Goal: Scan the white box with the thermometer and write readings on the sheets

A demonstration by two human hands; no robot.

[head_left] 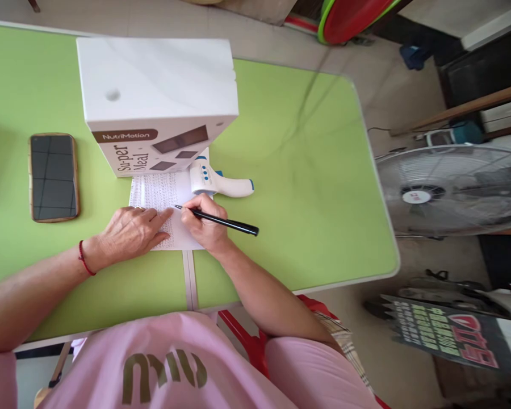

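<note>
A sheet of paper (pixel 185 236) covered partly in rows of handwriting lies on the green table. My left hand (pixel 132 232) rests flat on its left side, fingers stretched out, one fingertip near the pen's tip. In my right hand (pixel 206 222) is a black pen (pixel 238 226), its tip at the paper by the edge of the writing. Just beyond my right hand a white and blue handheld thermometer (pixel 221 183) lies across the sheet's right edge. A tall white box (pixel 162 85) printed "NutriMotion Super Meal" stands behind and hides the paper's far end.
A smartphone (pixel 53 179) in a brown case lies left of the box, its screen dark. The green table (pixel 315 170) ends at a pale rim on the right. Past it stand a fan (pixel 417 196) and a dark printed sign (pixel 447 335).
</note>
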